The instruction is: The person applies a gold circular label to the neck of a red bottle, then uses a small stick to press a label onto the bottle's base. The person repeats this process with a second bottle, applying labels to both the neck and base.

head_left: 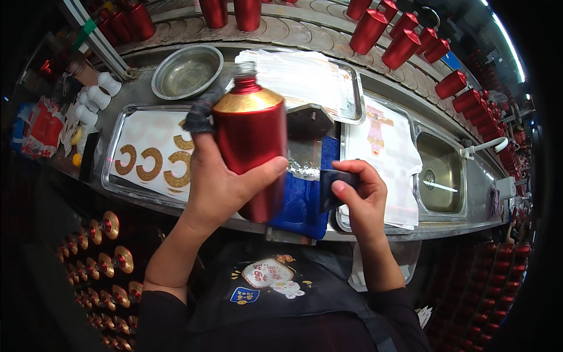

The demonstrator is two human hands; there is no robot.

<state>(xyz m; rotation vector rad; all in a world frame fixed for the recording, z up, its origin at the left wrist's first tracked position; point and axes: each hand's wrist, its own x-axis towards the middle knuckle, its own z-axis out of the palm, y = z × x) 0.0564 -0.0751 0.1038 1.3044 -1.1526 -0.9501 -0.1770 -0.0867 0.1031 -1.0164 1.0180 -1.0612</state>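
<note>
Red bottle (pixel 249 146) upright in L hand (pixel 220 176), fingers wrapped tight; R hand (pixel 360 196) pinching dark card (pixel 335 186).

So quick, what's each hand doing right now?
Left hand: closed around a red bottle with a gold shoulder, held upright.
Right hand: pinching a small dark flat card between thumb and fingers.

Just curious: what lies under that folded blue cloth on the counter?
The blue cloth rests on the steel counter edge, over a metal bracket. The red bottle in the left hand hides its left part.
</note>
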